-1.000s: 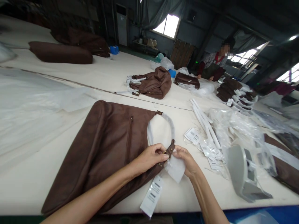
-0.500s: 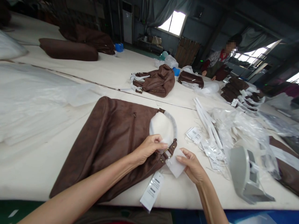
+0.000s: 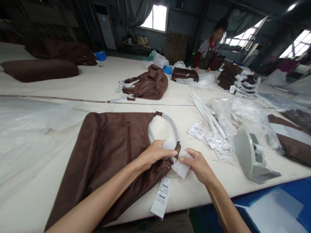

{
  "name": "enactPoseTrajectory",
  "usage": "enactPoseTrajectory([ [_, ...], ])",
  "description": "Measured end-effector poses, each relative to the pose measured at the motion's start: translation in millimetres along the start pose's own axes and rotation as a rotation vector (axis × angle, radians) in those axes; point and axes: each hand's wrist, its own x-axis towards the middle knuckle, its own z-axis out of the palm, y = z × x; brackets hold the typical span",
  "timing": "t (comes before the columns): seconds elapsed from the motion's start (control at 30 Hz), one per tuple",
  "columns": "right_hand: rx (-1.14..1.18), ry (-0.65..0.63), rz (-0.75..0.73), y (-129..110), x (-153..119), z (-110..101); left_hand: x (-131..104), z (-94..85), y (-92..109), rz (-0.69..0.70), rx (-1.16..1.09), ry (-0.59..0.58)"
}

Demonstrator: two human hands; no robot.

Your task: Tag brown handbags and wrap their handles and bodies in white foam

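Note:
A flat brown bag [image 3: 109,152] lies on the white table [image 3: 97,81] in front of me, zip side up. Its handle [image 3: 173,127] is wrapped in white foam. My left hand [image 3: 155,155] pinches a white foam sheet [image 3: 178,161] against the brown strap end with its metal ring, at the bag's near corner. My right hand [image 3: 198,165] holds the same foam sheet from the right side. A white barcode tag [image 3: 161,197] hangs from the bag over the table's front edge.
A grey tape dispenser [image 3: 251,158] stands to the right, beside loose tags [image 3: 196,129], white strips [image 3: 209,116] and clear plastic bags [image 3: 240,113]. Another brown bag [image 3: 148,85] lies further back. A person [image 3: 209,51] stands at the far side near stacked bags [image 3: 235,77].
My left hand has pulled the foam sheet up over the strap end, and my right hand has closed on it. The view has swung to the right.

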Motion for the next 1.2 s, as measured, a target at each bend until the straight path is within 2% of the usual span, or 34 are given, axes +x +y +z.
enactPoseTrajectory([
  [0.2, 0.096, 0.051, 0.007, 15, -3, 3, 3, 6.2, -13, 0.154, 0.074, 0.122],
  [0.3, 0.124, 0.098, -0.002, 19, -1, 12, 1, 4.6, -18, 0.257, 0.367, 0.262],
  [0.37, 0.129, 0.142, -0.019, 18, 1, 19, -1, 2.7, -20, 0.261, 0.557, 0.339],
  [0.43, 0.13, 0.174, -0.042, 16, 3, 24, -2, 0.2, -21, 0.242, 0.563, 0.307],
  [0.53, 0.149, 0.182, -0.061, 15, 4, 27, -1, -3.7, -19, 0.218, 0.413, 0.154],
  [0.57, 0.162, 0.181, -0.066, 16, 3, 27, 0, -4.6, -18, 0.21, 0.405, 0.135],
  [0.67, 0.248, 0.161, -0.1, 18, -1, 27, 0, -5.5, -16, 0.219, 0.541, 0.23],
  [0.73, 0.365, 0.101, -0.135, 20, -5, 28, -1, -5.1, -16, 0.241, 0.62, 0.303],
  [0.87, 0.654, -0.011, -0.11, 28, -9, 34, -1, -5.4, -18, 0.228, 0.563, 0.303],
  [0.93, 0.7, 0.018, -0.116, 33, -7, 40, 0, -5.9, -19, 0.218, 0.503, 0.303],
  [1.13, 0.573, 0.217, -0.182, 41, 6, 67, 1, -7.2, -20, 0.233, 0.435, 0.301],
  [1.2, 0.527, 0.249, -0.192, 42, 9, 74, 1, -7.6, -21, 0.245, 0.435, 0.32],
])
